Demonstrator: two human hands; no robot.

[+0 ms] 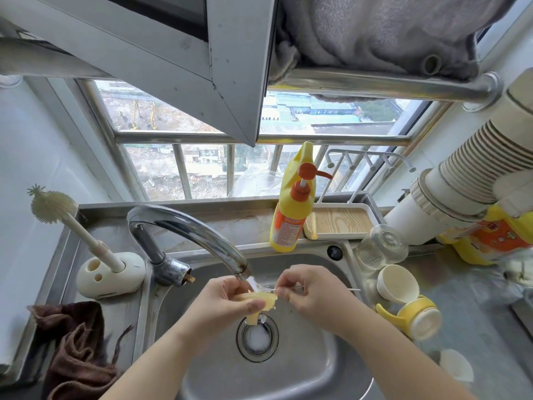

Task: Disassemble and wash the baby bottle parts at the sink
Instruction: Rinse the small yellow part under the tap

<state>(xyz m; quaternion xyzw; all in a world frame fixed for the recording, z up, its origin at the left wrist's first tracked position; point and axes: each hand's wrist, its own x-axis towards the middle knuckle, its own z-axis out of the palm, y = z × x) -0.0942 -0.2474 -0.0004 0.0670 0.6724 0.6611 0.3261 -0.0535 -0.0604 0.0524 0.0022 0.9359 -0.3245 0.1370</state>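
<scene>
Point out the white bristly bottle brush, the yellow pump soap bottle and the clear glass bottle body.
White bristly bottle brush [52, 202], head view, on its bristle head.
Yellow pump soap bottle [290, 223], head view, on its label.
Clear glass bottle body [380, 247], head view, on its side wall.

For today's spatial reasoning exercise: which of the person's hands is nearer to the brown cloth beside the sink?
Left. The left hand holds the yellow teat over the sink, on the side toward the brown cloth. The right hand is farther right, beyond the teat.
</scene>
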